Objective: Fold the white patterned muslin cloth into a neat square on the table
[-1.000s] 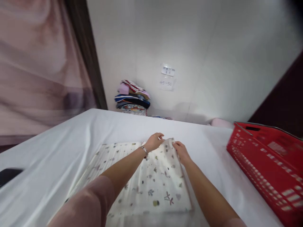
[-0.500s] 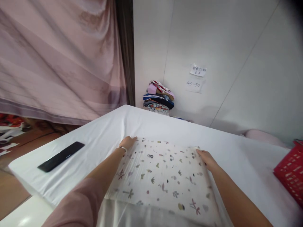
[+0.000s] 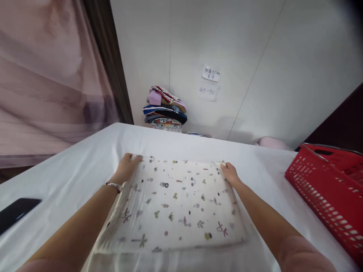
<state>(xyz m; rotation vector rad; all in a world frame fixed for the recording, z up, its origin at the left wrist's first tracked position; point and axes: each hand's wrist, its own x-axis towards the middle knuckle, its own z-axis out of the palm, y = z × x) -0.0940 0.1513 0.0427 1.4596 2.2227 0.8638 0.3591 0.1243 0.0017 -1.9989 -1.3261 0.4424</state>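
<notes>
A white cloth printed with small coloured plants and animals (image 3: 176, 204) lies flat, folded to a rectangle, on a table covered with a white sheet (image 3: 85, 162). My left hand (image 3: 126, 169) rests on the cloth's far left corner, fingers curled over its edge. At the far right corner, my right hand (image 3: 230, 174) pinches the cloth's edge. A thin bracelet sits on my left wrist. Both forearms stretch along the cloth's two sides.
A red plastic basket (image 3: 326, 192) stands at the right of the table. A black flat device (image 3: 15, 212) lies at the left edge. Folded clothes are stacked (image 3: 165, 109) against the white wall, under two paper notes (image 3: 210, 82). A pink curtain (image 3: 42, 75) hangs at the left.
My hands were together at the cloth's far middle edge; they have moved apart to its two far corners. The cloth now lies spread as a wider rectangle. The camera has swung about.
</notes>
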